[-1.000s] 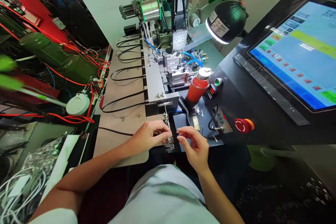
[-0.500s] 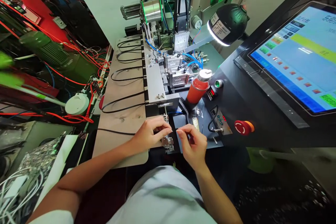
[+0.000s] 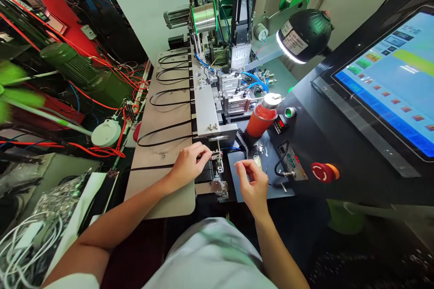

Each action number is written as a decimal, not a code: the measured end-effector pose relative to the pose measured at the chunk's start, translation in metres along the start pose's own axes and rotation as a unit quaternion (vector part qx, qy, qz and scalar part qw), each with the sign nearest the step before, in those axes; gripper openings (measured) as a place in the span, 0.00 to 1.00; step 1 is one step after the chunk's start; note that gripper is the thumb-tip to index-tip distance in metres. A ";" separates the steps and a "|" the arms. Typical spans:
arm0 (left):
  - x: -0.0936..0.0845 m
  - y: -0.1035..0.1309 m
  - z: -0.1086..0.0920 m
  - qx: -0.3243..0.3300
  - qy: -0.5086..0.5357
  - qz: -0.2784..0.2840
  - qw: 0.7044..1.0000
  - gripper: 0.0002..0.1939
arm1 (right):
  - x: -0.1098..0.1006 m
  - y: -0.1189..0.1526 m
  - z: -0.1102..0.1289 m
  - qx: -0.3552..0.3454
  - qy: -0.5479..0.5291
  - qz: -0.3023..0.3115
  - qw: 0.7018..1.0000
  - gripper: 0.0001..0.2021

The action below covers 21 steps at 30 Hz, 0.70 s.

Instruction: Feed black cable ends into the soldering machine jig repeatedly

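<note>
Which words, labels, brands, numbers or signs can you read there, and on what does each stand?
No word, brand or number reads clearly.
Red push button: white curved arrows, a sign without words.
Touchscreen: writing too blurred.
White label on the black lamp: print too small.
Small display beside the bottle: red digits, unreadable.
Control panel: red digits, unreadable.

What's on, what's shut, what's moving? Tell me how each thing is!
Lamp: on
Screen: lit
Bottle: standing, cap on
Fan: blades blurred, so probably spinning
Spool: wound with wire
Red button: pressed or not, can't tell
Left hand: pinching, by the metal clamp
Right hand: finger and thumb together
</note>
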<state>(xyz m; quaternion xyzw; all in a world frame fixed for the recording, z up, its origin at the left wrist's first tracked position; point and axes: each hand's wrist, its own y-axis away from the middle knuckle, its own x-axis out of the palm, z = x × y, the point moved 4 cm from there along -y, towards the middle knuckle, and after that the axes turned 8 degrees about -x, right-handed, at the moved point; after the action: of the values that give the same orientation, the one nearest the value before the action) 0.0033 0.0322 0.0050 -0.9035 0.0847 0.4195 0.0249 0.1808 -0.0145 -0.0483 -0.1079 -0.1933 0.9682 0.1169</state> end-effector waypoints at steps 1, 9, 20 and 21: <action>0.002 -0.002 0.003 -0.008 -0.009 0.006 1.000 0.12 | -0.001 0.001 -0.003 0.009 0.005 -0.002 1.000 0.12; 0.011 -0.007 0.009 -0.031 -0.063 0.022 0.997 0.12 | 0.000 0.004 -0.009 0.027 0.011 0.002 1.000 0.14; 0.015 -0.010 0.008 -0.045 -0.099 0.009 0.994 0.11 | 0.016 -0.011 -0.026 0.042 -0.013 0.086 0.995 0.14; 0.015 -0.010 0.007 -0.046 -0.098 0.009 0.994 0.11 | 0.020 -0.015 -0.028 0.044 -0.017 0.099 0.994 0.14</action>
<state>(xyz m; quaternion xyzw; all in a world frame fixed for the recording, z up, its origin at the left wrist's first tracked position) 0.0090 0.0410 -0.0116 -0.8572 0.0702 0.5101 -0.0125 0.1717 0.0144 -0.0708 -0.1044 -0.1414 0.9842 0.0220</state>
